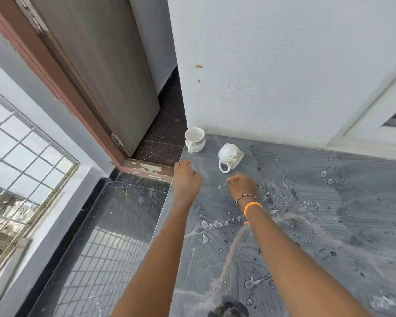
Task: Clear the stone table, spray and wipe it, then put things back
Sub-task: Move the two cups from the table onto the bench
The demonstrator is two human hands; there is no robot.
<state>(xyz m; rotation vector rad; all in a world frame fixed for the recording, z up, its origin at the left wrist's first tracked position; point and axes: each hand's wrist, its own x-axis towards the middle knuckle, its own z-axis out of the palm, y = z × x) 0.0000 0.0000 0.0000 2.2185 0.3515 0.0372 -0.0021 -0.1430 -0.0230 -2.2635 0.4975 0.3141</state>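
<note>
While both cups already sit at the far left corner of the stone desk (306, 225), we judge that we are in the putting-back step. Our left hand (186, 179) hovers at the desk's left edge with fingers loosely curled and holding nothing; our right hand (242, 185), with a beaded bracelet (246, 197) and an orange band (253, 205) at the wrist, is likewise loosely curled and empty, just short of the tipped cup (229, 156). That cup lies on its side, handle toward us, so the next move likely calls for taking it by the handle or body and standing it up beside the upright cup (194, 139), which stands at the very corner against the wall (284, 65). Both are white with a gold patterned band. The desk's grey surface shows swirled wipe streaks and scattered droplets, so it looks damp.
</note>
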